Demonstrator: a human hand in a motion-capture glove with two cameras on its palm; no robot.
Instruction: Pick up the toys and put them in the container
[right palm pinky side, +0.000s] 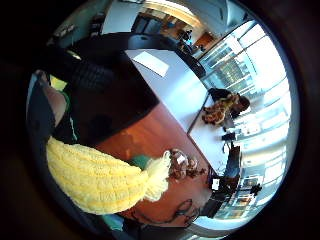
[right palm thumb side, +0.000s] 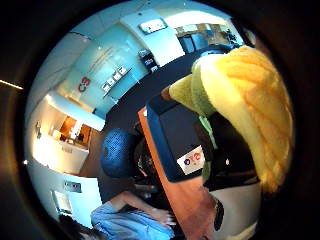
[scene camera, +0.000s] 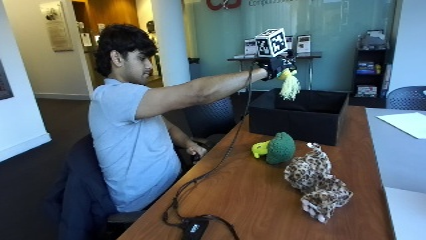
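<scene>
Wooden table (scene camera: 246, 200), carrying one black container (scene camera: 299, 116) and two loose toys: one green broccoli plush (scene camera: 276, 148), lying just in front of the container, and one leopard plush (scene camera: 316, 181), beside the broccoli and nearer the table's front edge. A third toy, one yellow knitted corn plush (scene camera: 289, 85), is off the table, held in the air above the container's open top, its pale fringe hanging down toward the opening without touching the rim. One gloved right hand (scene camera: 274, 65), fingers curled round the upper end of the corn; arm stretched out nearly straight from the shoulder, raised over the near wall of the container. Both palm views show the corn filling one side close to the palm, with the container's dark interior beyond it. One bare left hand (scene camera: 196, 149), low beside the table edge, holding nothing. One sheet of paper (scene camera: 404, 123) on the adjoining white table.
</scene>
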